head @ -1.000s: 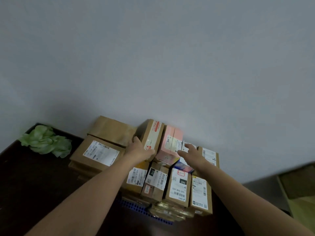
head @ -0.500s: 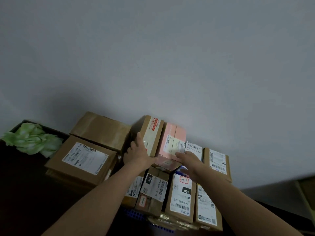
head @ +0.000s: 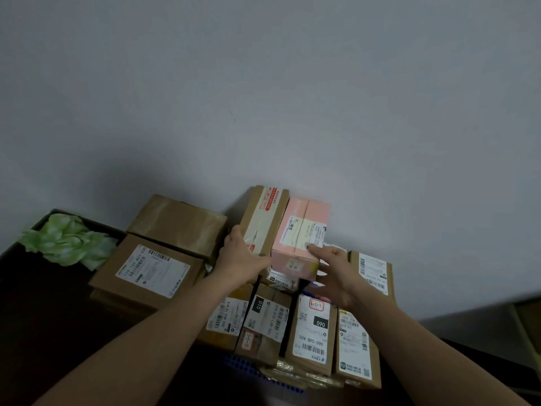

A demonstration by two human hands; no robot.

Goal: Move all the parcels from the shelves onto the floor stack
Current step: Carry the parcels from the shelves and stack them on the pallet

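A pile of cardboard parcels stands against the grey wall. On top sit a tall brown parcel with red print (head: 265, 219) and a pink parcel (head: 301, 237) side by side. My left hand (head: 241, 257) holds the left side of the brown parcel, thumb on its front. My right hand (head: 335, 272) grips the lower right corner of the pink parcel, fingers on its label. Below them lie several labelled brown parcels, among them one marked 010 (head: 265, 319) and one marked 060 (head: 311, 329).
Two larger brown boxes (head: 152, 273) (head: 178, 222) lie to the left on a dark surface (head: 38, 317). A crumpled green bag (head: 66, 240) sits at the far left. A blue crate edge (head: 254, 373) shows under the pile. A shelf edge (head: 527, 323) is at right.
The view has shifted closer to the pile. My right hand slid from behind the pink parcel onto its lower right corner, and my left hand settled on the brown parcel's side.
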